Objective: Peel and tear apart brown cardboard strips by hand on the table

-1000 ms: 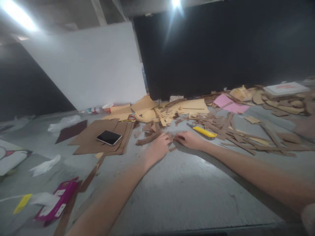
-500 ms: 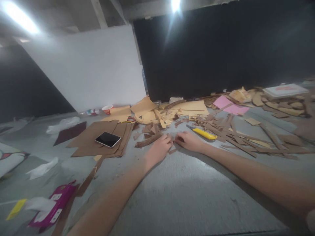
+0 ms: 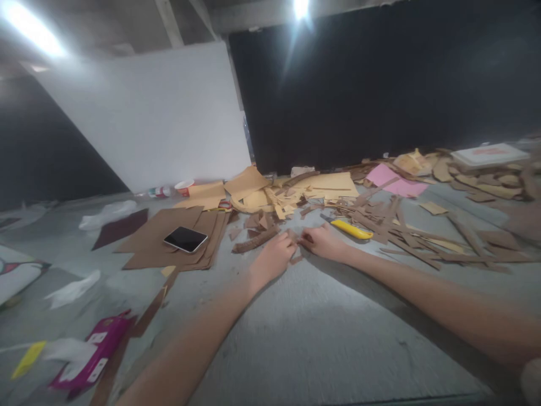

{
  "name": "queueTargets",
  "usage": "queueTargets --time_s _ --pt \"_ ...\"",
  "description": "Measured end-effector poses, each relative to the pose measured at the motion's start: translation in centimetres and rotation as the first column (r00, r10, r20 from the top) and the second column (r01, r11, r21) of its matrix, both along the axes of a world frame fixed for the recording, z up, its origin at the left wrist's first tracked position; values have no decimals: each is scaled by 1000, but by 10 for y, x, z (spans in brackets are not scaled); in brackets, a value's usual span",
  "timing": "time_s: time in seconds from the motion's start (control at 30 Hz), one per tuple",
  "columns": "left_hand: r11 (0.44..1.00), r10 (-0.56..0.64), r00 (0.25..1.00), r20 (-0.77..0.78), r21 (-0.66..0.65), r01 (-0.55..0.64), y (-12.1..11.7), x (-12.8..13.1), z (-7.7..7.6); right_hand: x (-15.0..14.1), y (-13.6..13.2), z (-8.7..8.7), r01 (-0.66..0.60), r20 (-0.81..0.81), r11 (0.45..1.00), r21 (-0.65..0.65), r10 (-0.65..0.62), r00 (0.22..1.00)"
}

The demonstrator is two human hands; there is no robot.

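Observation:
My left hand [image 3: 274, 256] and my right hand [image 3: 322, 242] meet on the grey floor, fingers curled together around a small brown cardboard scrap [image 3: 293, 235] between them. A loose cardboard bit [image 3: 296, 259] lies just under the hands. A yellow utility knife [image 3: 350, 229] lies right behind my right hand. A corrugated cardboard strip [image 3: 256, 241] lies beside my left hand.
A phone [image 3: 186, 239] rests on flat cardboard sheets [image 3: 156, 242] at left. Heaps of cardboard offcuts [image 3: 397, 223] and a pink sheet [image 3: 395, 179] spread to the right. A magenta packet [image 3: 91, 361] and white paper lie near left. A white board [image 3: 152, 118] leans behind.
Both hands stay together at the same spot on the scrap; only the view has shifted slightly.

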State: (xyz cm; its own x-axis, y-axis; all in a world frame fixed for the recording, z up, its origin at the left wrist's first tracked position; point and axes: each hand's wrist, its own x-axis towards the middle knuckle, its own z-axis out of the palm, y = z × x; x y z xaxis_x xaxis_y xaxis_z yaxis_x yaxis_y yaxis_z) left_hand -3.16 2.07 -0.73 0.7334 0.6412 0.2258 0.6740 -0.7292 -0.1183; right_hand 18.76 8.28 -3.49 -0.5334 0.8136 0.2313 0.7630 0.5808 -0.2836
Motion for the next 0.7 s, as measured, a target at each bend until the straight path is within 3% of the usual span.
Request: queueTargets --time_s 0.5,0.7 --pt "999 -41 999 -13 31 41 0 3 0 -4 -4 -1 39 32 999 8 -39 999" --pt "995 -46 996 -71 84 52 -3 6 3 3 -7 -2 -12 -83 995 97 20 996"
